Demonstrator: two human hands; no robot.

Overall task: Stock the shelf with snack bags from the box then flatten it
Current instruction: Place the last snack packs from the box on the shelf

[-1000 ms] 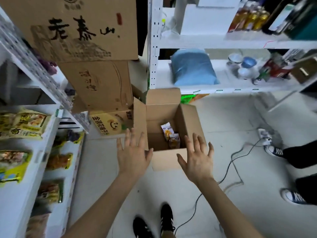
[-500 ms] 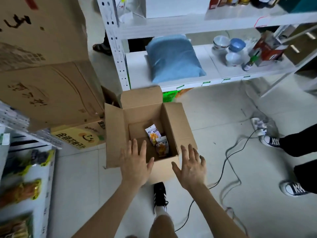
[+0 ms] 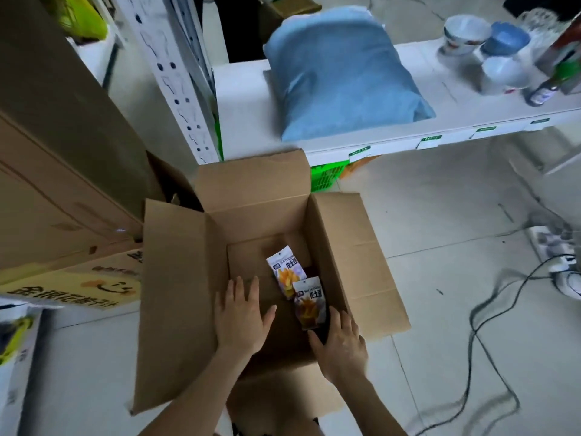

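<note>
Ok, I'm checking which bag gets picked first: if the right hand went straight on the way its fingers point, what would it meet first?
Probably the darker snack bag, just ahead of the right hand in the box; depth is unclear.

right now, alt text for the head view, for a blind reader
Two open hands, left and right, reach down into an open cardboard box on the floor that holds a pale snack bag and a darker bag. Behind it, a white shelf holds a blue pillow and bowls.

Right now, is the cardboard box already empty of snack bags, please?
No, a white snack bag and a darker snack bag lie inside the open cardboard box.
</note>
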